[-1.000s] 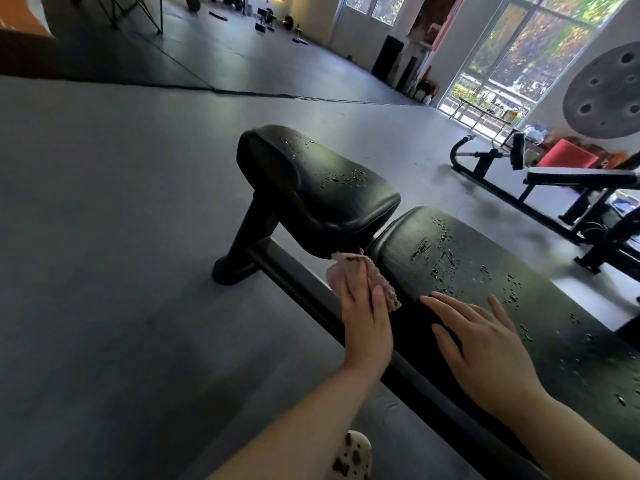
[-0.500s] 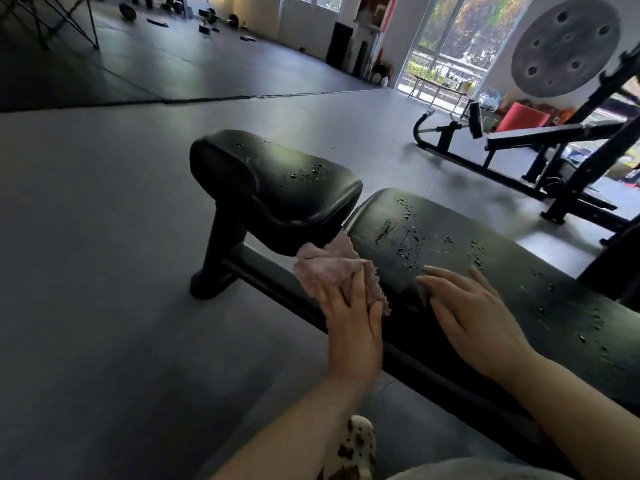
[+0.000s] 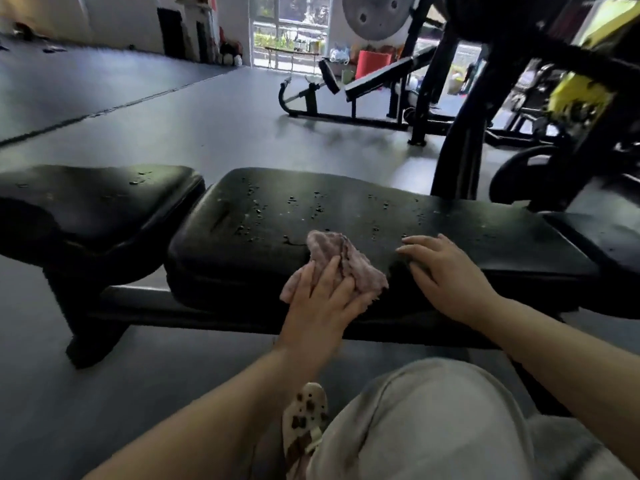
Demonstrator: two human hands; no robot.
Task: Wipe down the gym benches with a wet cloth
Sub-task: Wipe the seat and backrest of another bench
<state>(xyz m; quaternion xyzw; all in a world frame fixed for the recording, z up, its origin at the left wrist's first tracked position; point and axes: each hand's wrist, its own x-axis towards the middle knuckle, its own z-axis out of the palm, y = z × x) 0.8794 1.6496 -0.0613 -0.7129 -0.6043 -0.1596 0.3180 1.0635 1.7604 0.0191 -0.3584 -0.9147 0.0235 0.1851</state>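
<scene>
Head view, single: we look forward and down from close above the long black padded bench, square to its near side edge, grey gym floor stretching beyond it.

The left hand presses a pinkish cloth flat against the near edge of the long black pad of the worktop — fingers straight, spread over the fabric. The right hand rests just beside it on the same edge, fingers relaxed. Water droplets speckle the pad's top. A separate seat pad sits to the left. A grey-trousered knee and a spotted shoe show below — on grey floor.
</scene>
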